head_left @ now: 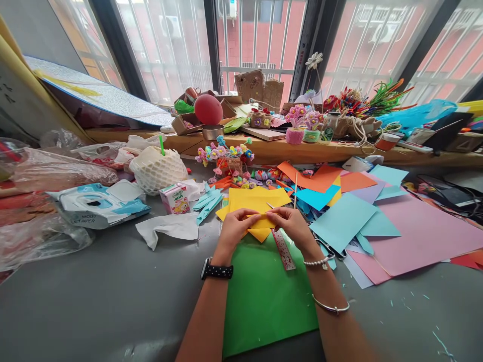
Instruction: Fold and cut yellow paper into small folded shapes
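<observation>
My left hand [238,229] and my right hand [291,223] pinch a small folded piece of yellow paper [260,234] between thumbs and fingers. Just behind it lie larger yellow sheets [249,197], partly covered by my fingers. Beneath my wrists a green cutting mat [269,301] spreads over the grey table. A patterned ruler [284,250] rests on the mat beside my right hand. A thin pointed tip shows just above the right fingers; I cannot tell what it belongs to.
To the right, blue sheets [343,221] overlap a large pink sheet [433,236]. On the left are a wet wipe pack [98,203], a crumpled tissue [169,229], a small drink carton [175,199] and a netted coconut [158,171]. Crafts crowd the wooden sill [324,150].
</observation>
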Tool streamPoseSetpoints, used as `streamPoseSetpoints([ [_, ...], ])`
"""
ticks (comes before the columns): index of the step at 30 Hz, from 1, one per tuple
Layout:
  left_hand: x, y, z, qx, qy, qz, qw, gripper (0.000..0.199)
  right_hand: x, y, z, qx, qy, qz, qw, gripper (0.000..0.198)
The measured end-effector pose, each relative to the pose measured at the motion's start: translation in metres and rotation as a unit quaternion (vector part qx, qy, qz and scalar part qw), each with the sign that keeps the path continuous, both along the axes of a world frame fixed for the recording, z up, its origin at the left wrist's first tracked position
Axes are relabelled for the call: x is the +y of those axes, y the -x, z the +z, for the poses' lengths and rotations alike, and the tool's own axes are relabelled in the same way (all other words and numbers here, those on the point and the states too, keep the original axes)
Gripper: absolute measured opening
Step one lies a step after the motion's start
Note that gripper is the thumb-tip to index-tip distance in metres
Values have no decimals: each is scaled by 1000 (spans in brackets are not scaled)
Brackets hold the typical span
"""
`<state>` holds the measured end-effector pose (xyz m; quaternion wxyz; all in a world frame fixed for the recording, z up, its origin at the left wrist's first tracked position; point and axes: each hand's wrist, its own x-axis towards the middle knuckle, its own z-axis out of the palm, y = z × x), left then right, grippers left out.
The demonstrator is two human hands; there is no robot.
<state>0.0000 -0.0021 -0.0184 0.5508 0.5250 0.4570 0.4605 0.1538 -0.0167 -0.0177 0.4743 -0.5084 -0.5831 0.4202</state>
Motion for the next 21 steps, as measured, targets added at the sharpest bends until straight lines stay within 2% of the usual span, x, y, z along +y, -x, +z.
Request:
streamPoseSetpoints([
  [11, -4, 0, 5, 2, 35, -1, 999, 30, -2, 2, 2, 10, -1, -8, 1000, 28],
  [21, -3, 1, 6, 20, 12, 15, 1000, 26, -1, 3, 2, 31, 7, -20, 999, 26],
])
